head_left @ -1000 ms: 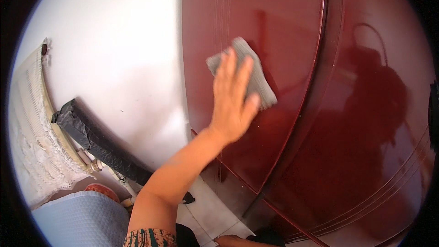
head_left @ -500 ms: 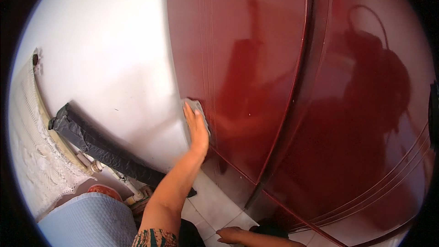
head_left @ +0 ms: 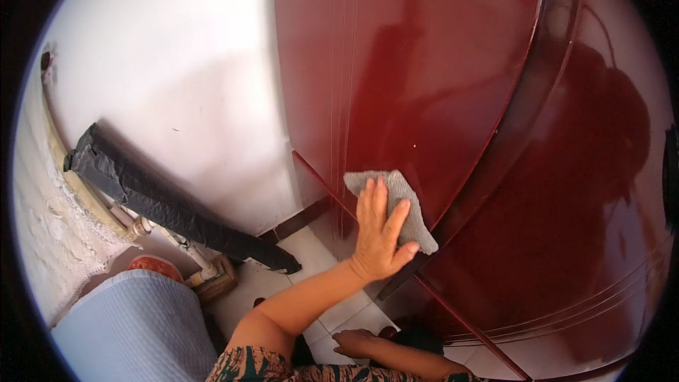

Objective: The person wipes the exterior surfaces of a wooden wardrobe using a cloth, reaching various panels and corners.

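1. Head view: the left hand (head_left: 378, 237) lies flat against the lower part of a glossy dark red door (head_left: 396, 85), pressing a grey cloth (head_left: 396, 201) onto it.
2. The fingers (head_left: 368, 201) are stretched out and slightly spread, pointing up the door; they are not curled around the cloth but hold it against the panel with palm and finger pads.
3. The cloth sits low on the door, just beside the dark vertical frame strip (head_left: 523, 113) that runs down the door's right edge; part of the cloth sticks out above the fingertips and part to the right of the thumb side.
4. The right hand (head_left: 357, 342) rests low down, below the door's bottom edge, on the pale tiled floor (head_left: 311, 255); its fingers look loosely bent, and whether they hold anything cannot be told.
5. Left of the door stands a white wall (head_left: 177, 85).
6. Against that wall, to the left of the door, leans a long thing wrapped in black plastic (head_left: 163, 205), with a white pipe (head_left: 187, 251) just under it.
7. Farther left of the door, at the lower edge, lies a light blue quilted fabric (head_left: 131, 325), and beside it a strip of white lace (head_left: 42, 233).
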The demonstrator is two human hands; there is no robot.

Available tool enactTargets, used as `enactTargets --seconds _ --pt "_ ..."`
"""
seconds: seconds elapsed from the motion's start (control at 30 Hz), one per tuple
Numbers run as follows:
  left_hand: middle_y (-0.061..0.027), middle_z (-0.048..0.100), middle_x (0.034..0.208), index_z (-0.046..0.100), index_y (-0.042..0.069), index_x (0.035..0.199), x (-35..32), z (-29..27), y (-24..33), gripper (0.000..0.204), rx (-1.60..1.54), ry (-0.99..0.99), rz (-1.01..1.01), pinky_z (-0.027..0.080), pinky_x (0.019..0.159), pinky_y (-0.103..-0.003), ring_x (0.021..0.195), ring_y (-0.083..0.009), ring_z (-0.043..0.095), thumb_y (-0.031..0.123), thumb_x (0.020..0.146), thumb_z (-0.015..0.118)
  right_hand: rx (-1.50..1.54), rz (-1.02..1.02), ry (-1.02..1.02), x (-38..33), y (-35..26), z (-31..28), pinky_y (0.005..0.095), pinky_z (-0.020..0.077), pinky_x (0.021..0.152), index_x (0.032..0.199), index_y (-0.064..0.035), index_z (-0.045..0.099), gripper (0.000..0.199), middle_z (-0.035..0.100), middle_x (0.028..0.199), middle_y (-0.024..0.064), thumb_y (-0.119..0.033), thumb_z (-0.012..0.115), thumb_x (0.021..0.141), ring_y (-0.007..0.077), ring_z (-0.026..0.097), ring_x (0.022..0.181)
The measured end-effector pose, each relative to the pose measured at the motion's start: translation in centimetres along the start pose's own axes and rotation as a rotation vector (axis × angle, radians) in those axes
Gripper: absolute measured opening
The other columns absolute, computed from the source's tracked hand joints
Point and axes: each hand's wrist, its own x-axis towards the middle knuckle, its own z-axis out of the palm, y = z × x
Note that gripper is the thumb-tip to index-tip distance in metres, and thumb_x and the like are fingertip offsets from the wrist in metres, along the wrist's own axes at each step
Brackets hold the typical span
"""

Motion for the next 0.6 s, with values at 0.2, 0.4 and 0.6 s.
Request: enactTargets --seconds 0.2,0.4,0.6 --pt "-0.0242 0.002 0.153 0.013 0.002 0.148 4.3 -2.3 -6.1 0.070 -0.054 0.112 -0.387 0.005 0.113 -0.048 0.142 -0.0391 0.002 0.041 0.095 0.038 -0.002 0.010 -0.039 -0.3 -0.3 -0.8 0.0499 0.0467 0.084 0.115 -0.0017 0.051 0.041 0.059 0.109 0.0214 -0.034 0.053 0.090 0.0381 0.057 0.103" --pt "-0.0133 0.001 0.155 0.001 0.007 0.149 3.5 -4.8 -14.3 0.072 -0.472 0.193 -1.049 0.008 0.116 -0.039 0.143 -0.0282 0.004 0.047 0.097 0.032 -0.012 -0.017 -0.023 -0.1 -0.6 -0.8 0.0495 0.0461 0.086 0.118 -0.0020 0.051 0.043 0.060 0.107 0.0212 -0.035 0.053 0.090 0.0375 0.057 0.104" --pt "-0.0197 0.003 0.154 0.007 0.000 0.147 1.0 -3.4 -11.3 0.068 -0.146 0.118 -0.724 0.003 0.115 -0.043 0.143 -0.0326 0.002 0.042 0.099 0.029 -0.006 -0.024 -0.032 0.4 -0.2 -0.4 0.0496 0.0461 0.085 0.118 -0.0023 0.051 0.042 0.059 0.108 0.0210 -0.034 0.053 0.090 0.0375 0.057 0.105"
